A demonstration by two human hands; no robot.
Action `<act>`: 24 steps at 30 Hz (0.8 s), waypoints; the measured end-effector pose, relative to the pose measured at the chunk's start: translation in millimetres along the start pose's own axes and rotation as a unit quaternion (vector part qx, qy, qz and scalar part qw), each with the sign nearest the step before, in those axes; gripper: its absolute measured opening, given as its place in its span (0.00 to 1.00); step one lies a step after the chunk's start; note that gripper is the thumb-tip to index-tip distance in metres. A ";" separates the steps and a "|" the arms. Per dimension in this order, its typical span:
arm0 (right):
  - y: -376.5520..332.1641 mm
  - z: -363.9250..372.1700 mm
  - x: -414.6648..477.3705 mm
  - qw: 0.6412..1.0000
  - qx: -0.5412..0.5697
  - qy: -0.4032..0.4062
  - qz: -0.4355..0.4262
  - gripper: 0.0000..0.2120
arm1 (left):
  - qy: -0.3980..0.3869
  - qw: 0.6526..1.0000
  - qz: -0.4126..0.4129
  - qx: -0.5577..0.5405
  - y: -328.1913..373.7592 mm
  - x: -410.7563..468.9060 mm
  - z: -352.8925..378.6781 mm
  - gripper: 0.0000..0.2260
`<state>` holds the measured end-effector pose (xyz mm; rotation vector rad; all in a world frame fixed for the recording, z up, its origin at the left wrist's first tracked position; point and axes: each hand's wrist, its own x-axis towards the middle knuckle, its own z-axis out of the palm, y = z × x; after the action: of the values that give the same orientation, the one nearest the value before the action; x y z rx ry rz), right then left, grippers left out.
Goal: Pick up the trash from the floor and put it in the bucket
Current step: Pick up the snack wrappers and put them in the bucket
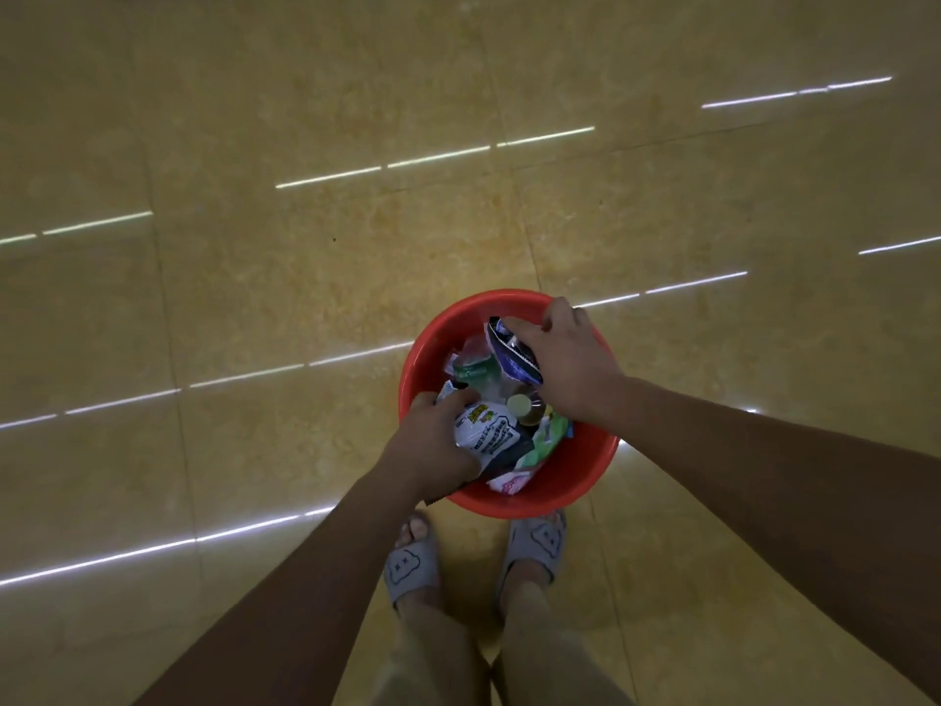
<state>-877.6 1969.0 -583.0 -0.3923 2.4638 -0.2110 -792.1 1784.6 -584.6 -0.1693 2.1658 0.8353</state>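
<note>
A red bucket (433,343) is seen on the yellow tiled floor (305,247), just ahead of two grey slippers (413,568). A white printed wrapper (489,433) is gripped at the bucket's near-left rim by the left hand (433,443), its fingers curled round it. A dark blue wrapper (514,356) is held by the far-right rim in the right hand (570,364), its fingers bent down upon it (the thumb is raised by the rim). More trash, a green packet (473,372) among it, is piled inside.
</note>
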 end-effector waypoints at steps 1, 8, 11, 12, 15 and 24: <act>2.6 4.3 8.6 1.000 0.006 -0.003 -0.003 0.41 | 0.001 1.000 -0.002 -0.004 -2.6 7.4 5.1 0.39; 11.9 35.6 65.1 0.999 0.034 -0.007 -0.035 0.40 | 0.018 0.998 -0.029 -0.051 -23.4 48.5 32.7 0.39; 12.6 47.3 83.1 0.998 0.037 -0.014 -0.038 0.37 | -0.007 0.997 -0.049 -0.057 -37.5 61.0 41.8 0.41; 12.5 50.7 87.3 0.999 0.037 -0.015 -0.037 0.37 | -0.012 0.996 -0.054 -0.062 -41.3 64.0 44.1 0.41; 14.5 60.5 98.1 0.999 0.041 -0.007 -0.035 0.36 | -0.018 0.995 -0.069 -0.074 -48.5 72.9 50.4 0.41; 23.2 91.4 124.9 1.000 0.017 -0.006 -0.018 0.26 | 0.063 0.982 -0.144 0.101 -38.9 91.5 74.3 0.36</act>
<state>-922.0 1944.7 -731.1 -0.4226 2.4385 -0.2652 -792.6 1813.7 -705.3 -0.4316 2.2585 0.4464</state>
